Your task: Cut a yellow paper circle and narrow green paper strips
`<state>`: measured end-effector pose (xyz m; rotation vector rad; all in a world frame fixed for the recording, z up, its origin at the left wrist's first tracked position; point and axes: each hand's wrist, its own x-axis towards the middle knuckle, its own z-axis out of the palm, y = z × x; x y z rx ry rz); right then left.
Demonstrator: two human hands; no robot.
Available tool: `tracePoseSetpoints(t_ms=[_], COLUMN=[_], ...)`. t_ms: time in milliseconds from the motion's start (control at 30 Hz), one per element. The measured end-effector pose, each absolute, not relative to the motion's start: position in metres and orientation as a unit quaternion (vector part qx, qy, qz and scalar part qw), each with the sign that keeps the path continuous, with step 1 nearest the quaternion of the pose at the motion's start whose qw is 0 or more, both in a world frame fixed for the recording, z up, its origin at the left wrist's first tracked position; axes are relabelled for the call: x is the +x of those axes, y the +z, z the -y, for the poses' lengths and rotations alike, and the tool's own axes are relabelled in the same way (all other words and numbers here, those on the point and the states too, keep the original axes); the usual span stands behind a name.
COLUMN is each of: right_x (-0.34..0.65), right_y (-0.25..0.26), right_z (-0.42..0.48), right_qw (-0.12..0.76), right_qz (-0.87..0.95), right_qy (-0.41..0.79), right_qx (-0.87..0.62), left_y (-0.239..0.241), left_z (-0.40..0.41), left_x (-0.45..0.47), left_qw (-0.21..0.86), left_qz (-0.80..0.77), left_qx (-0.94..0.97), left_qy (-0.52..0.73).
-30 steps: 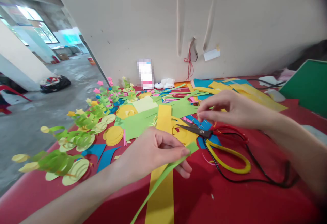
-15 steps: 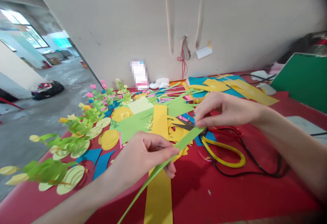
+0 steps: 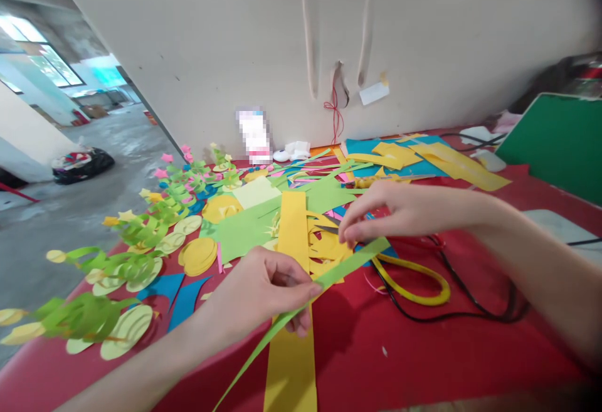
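Observation:
A narrow light-green paper strip (image 3: 348,266) is pinched between the thumb and fingers of my left hand (image 3: 275,290). One end points up to the right and lies free; the other hangs down toward the lower edge. My right hand (image 3: 380,211) hovers just above the strip, fingers loosely bent and slightly parted, with nothing visible in them. Below both hands a long yellow paper strip (image 3: 291,362) runs down the red table. Scissors with a yellow handle (image 3: 442,290) lie behind the right hand, which partly hides them.
Curly green paper decorations (image 3: 87,315) line the left side, near yellow paper discs (image 3: 197,256) and blue paper pieces (image 3: 188,302). Green sheets (image 3: 244,230) and scraps spread across the middle. A black cable (image 3: 442,322) curves at right, near a green board (image 3: 559,148). A phone (image 3: 254,136) leans at the back.
My right hand has let go of the green strip's upper end and shifted left, above it. My left hand keeps its pinch and has moved slightly down and left.

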<state>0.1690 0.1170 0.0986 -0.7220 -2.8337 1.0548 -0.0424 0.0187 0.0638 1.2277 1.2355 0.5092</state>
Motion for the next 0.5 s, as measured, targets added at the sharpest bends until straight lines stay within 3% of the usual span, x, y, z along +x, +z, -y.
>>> tracePoseSetpoints(t_ms=[267,500], right_x=[0.146,0.142], right_y=[0.085,0.085], right_z=[-0.091,-0.087], right_qw=[-0.06,-0.069], right_qz=[0.881,0.859], right_qy=[0.45,0.498], right_qx=[-0.131,-0.096], left_y=[0.065,0.068], left_z=[-0.013,-0.005], left_x=[-0.036,-0.038], left_qw=[0.651,0.666], left_qz=[-0.525,-0.517], left_qx=[0.511,0.506], left_qy=[0.198,0.183])
